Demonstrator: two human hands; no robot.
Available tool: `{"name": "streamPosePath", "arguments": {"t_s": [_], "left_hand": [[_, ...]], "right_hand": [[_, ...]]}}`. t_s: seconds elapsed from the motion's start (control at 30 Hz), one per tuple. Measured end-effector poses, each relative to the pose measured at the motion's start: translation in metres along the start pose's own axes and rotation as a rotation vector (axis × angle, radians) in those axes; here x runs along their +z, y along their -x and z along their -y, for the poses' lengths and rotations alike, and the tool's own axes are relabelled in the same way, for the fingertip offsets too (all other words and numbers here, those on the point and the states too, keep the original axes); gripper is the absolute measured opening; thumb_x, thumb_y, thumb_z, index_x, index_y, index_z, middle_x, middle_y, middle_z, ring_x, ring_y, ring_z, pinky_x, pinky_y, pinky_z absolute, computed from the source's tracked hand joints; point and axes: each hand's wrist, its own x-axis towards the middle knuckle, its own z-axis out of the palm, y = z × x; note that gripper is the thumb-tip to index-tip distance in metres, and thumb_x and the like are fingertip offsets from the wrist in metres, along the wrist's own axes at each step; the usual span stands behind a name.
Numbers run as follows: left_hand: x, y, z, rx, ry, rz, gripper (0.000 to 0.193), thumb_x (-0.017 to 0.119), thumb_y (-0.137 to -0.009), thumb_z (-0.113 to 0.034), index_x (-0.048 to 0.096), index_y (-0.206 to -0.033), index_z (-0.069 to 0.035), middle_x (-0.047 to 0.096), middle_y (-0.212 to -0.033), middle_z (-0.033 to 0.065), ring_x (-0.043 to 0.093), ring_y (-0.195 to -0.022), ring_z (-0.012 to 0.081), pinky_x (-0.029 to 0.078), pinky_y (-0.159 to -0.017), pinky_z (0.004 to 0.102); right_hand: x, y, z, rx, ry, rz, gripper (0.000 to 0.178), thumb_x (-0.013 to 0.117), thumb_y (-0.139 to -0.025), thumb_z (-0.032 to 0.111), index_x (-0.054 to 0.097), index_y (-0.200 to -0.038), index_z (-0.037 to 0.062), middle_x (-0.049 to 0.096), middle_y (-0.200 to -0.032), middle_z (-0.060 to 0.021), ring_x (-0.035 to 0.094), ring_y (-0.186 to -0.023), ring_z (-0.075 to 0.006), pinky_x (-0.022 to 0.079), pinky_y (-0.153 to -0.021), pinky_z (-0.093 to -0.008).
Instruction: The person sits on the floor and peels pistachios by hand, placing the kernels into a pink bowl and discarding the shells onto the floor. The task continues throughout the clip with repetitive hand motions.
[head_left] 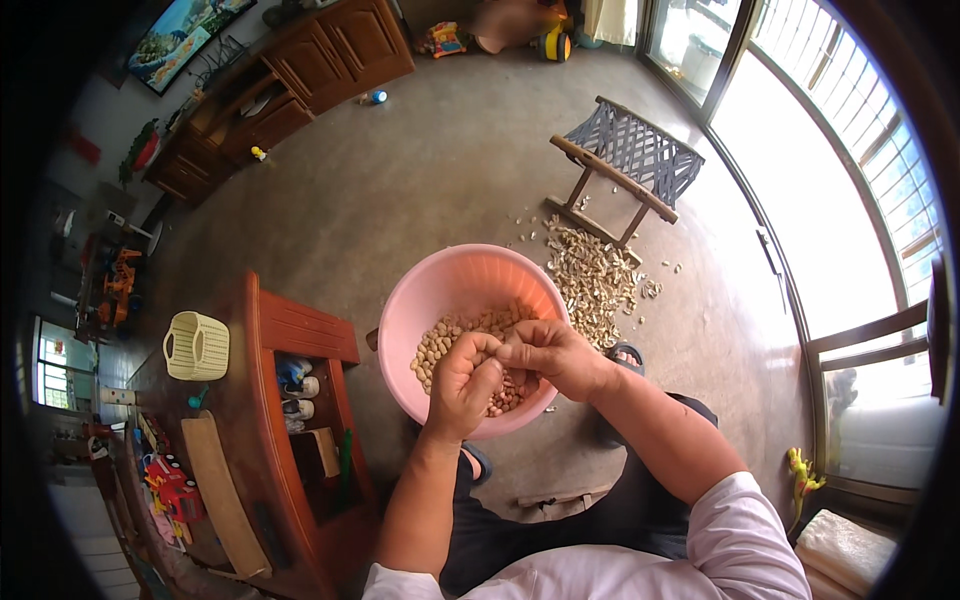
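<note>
Over a pink plastic basin (pixel 402 300), my left hand (pixel 464 386) and my right hand (pixel 553 356) meet with their fingertips pinched together. Both are closed on what looks like a small pale peanut (pixel 502 344), mostly hidden by the fingers. Unshelled peanuts (pixel 434 346) fill the left and far side of the basin floor. Reddish shelled kernels (pixel 503 400) lie nearer to me, partly behind my hands.
Broken peanut shells (pixel 590 280) are heaped on the floor right of the basin, beside a folding stool (pixel 635 150) with a woven seat. To the left stands a reddish wooden table (pixel 300 325) with an open shelf, and a cream basket (pixel 197 346) is beyond it.
</note>
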Motion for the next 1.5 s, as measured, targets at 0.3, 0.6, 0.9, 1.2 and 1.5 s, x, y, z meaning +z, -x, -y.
{"name": "streamPosePath", "arguments": {"t_s": [0.3, 0.6, 0.9, 1.2, 1.5], "left_hand": [[0.001, -0.005, 0.002, -0.027, 0.009, -0.032, 0.011, 0.049, -0.097, 0.002, 0.056, -0.105, 0.002, 0.062, -0.081, -0.0003, 0.051, -0.068, 0.0013, 0.042, -0.061, 0.0185], [0.002, -0.005, 0.010, 0.081, -0.229, -0.201, 0.010, 0.063, -0.095, -0.003, 0.060, -0.103, 0.000, 0.065, -0.075, 0.0009, 0.057, -0.066, 0.0035, 0.046, -0.059, 0.0217], [0.001, -0.005, 0.006, 0.145, -0.479, -0.159, 0.007, 0.063, -0.095, -0.003, 0.063, -0.101, 0.000, 0.065, -0.072, 0.0051, 0.059, -0.063, 0.0081, 0.049, -0.058, 0.0271], [0.002, -0.002, 0.015, 0.206, -0.507, -0.291, 0.009, 0.063, -0.093, -0.002, 0.064, -0.102, -0.001, 0.065, -0.075, 0.0047, 0.058, -0.068, 0.0073, 0.050, -0.061, 0.0278], [0.005, 0.000, 0.012, 0.218, -0.508, -0.296, 0.008, 0.066, -0.094, -0.005, 0.063, -0.100, -0.002, 0.066, -0.072, 0.0097, 0.066, -0.063, 0.0176, 0.052, -0.060, 0.0323]], "right_hand": [[0.008, 0.002, 0.006, -0.008, 0.123, -0.088, 0.027, 0.065, -0.102, 0.028, 0.063, -0.088, 0.0051, 0.058, -0.071, 0.0017, 0.052, -0.060, -0.0061, 0.042, -0.053, -0.0226], [0.017, -0.005, 0.000, -0.061, 0.008, -0.168, 0.024, 0.062, -0.103, 0.025, 0.066, -0.095, 0.0030, 0.061, -0.077, 0.0004, 0.056, -0.067, -0.0067, 0.046, -0.058, -0.0225], [0.007, -0.003, 0.007, -0.311, 0.637, -0.208, 0.021, 0.063, -0.099, 0.021, 0.066, -0.092, 0.0020, 0.064, -0.077, -0.0109, 0.062, -0.069, -0.0255, 0.049, -0.065, -0.0391], [0.016, -0.005, 0.006, -0.337, 0.515, -0.270, 0.020, 0.065, -0.095, 0.017, 0.070, -0.103, -0.0006, 0.071, -0.096, -0.0157, 0.069, -0.084, -0.0291, 0.054, -0.077, -0.0386], [0.020, -0.008, 0.001, -0.207, 0.357, -0.287, 0.022, 0.065, -0.098, 0.018, 0.068, -0.087, -0.0002, 0.067, -0.073, -0.0044, 0.061, -0.069, -0.0100, 0.051, -0.064, -0.0293]]}}
